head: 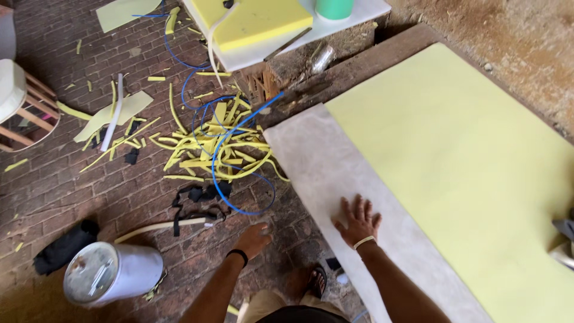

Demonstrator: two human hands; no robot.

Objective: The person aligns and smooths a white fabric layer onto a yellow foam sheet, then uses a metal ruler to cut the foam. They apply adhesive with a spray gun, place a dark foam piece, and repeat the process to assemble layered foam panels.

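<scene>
On the grey desk [311,155], the right hand [359,222] is pressing flat, fingers spread, bracing beside the yellow foam sheet [466,161]; the left hand [254,238] is hanging loosely curled, empty.

upholstery workshop, yellow foam sheet [466,161], foam offcuts [209,143] on brick floor [54,191]

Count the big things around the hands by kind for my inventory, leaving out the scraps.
Large yellow foam sheet: 1
Grey board under the right hand: 1
White can near the left hand: 1
Blue hose: 1
Thick yellow foam pad: 1
Green cup: 1
Total: 6
</scene>
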